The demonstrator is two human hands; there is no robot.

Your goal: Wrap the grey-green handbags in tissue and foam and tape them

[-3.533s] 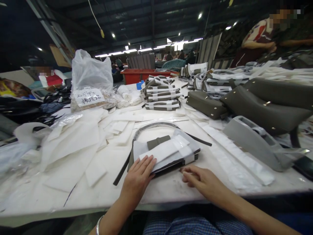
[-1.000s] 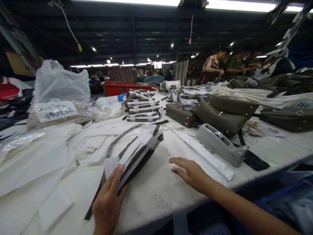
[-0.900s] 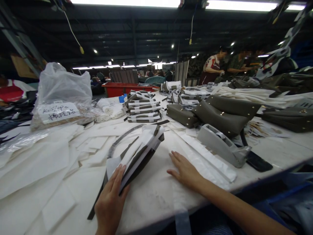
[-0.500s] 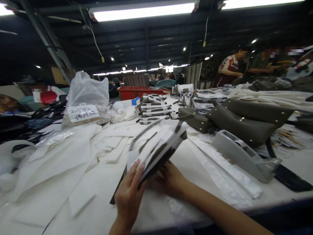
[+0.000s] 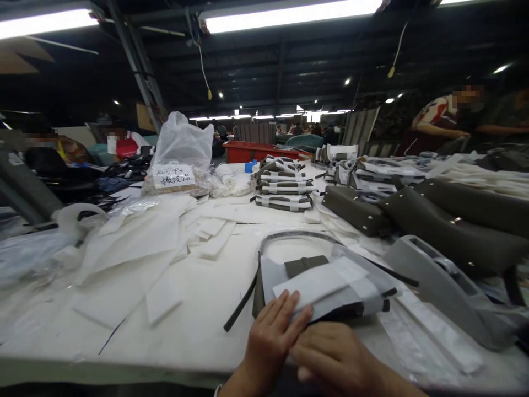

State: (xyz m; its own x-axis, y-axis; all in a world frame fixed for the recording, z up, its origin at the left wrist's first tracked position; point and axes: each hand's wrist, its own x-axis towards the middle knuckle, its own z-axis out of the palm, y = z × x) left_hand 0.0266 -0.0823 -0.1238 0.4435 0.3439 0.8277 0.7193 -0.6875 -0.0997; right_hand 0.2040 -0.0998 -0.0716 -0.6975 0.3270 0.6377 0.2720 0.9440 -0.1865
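A dark olive handbag [image 5: 306, 266] lies on the white table in front of me, partly covered by white sheets, its wrapped handle arching toward the back. My left hand [image 5: 275, 325] rests on the bag's near left part, fingers stretched over the white sheet [image 5: 314, 286]. Close against it, my right hand [image 5: 330, 353] is curled at the bag's near edge. Its fingertips are hidden, so whatever it grips does not show. A dark strap [image 5: 242, 303] sticks out to the left of the bag.
A stack of wrapped bags [image 5: 285, 184] stands behind. To the right are a grey tape dispenser [image 5: 446, 292] and dark olive bags [image 5: 458, 226]. White foam sheets [image 5: 132, 253] and a labelled plastic bag [image 5: 177, 149] lie left. A co-worker [image 5: 438, 118] stands at the far right.
The bag has gone from tilted up in my hands to lying on the table. My left hand now rests on top, and my right hand has come round to the near edge. The view has turned left.
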